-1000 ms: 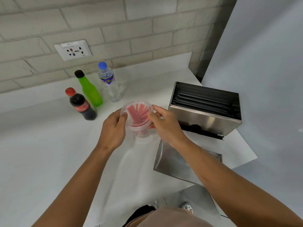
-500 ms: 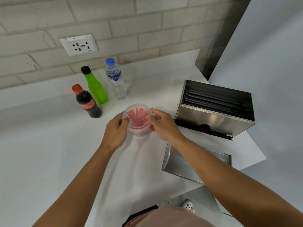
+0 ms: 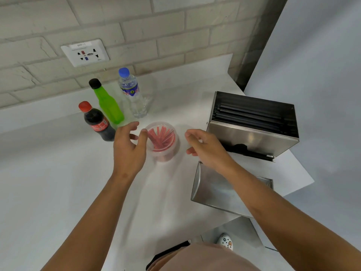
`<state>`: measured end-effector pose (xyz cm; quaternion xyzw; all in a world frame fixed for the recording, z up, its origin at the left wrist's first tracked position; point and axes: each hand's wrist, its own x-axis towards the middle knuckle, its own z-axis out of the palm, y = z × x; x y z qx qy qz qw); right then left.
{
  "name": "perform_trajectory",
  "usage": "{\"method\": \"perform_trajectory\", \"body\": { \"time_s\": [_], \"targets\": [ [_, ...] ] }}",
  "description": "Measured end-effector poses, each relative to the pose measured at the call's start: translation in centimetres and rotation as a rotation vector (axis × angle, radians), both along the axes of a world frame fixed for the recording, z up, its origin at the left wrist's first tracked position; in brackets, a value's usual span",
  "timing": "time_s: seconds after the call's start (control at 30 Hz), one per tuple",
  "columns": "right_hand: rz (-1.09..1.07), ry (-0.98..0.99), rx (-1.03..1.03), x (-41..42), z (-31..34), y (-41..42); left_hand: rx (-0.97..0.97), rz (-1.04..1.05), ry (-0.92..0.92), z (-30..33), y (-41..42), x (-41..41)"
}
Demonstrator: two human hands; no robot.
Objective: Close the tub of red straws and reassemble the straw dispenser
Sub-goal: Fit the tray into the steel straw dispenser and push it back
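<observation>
A clear round tub of red straws stands on the white counter with its clear lid on top. My left hand hovers just left of it, fingers apart, thumb tip at the tub's rim. My right hand is a short way to the tub's right, fingers loosely curled, holding nothing. The steel straw dispenser body stands at the right with its top open and black straws lying inside. Its steel cover lies on the counter in front of it, partly hidden under my right forearm.
Three bottles stand behind the tub: a cola bottle, a green bottle and a water bottle. A brick wall with a socket runs along the back. The counter's edge falls away right of the dispenser.
Both hands held the tub by its rim before; now they have let go and drawn apart, the right hand further. The tub stands on the counter.
</observation>
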<state>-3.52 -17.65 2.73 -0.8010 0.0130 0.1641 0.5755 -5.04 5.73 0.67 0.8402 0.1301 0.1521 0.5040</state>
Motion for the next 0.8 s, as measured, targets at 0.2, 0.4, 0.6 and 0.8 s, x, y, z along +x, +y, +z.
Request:
{"method": "perform_trajectory", "body": {
  "time_s": [0.2,0.4,0.6,0.8],
  "targets": [
    [-0.069,-0.062,0.016,-3.1,1.2,-6.5,-0.077,-0.251,-0.123,3.1,-4.7,-2.1],
    [-0.235,-0.07,-0.131,-7.2,-0.4,-12.8,-0.11,-0.525,0.196,1.2,-10.0,-3.9],
    [-0.329,0.054,-0.325,-10.9,-4.4,-17.3,0.091,-0.533,0.491,-2.6,-13.5,-5.4],
    [-0.337,0.039,-0.366,-12.5,-5.6,-19.4,0.123,-0.513,0.541,-4.0,-15.6,-6.4]
  ]
}}
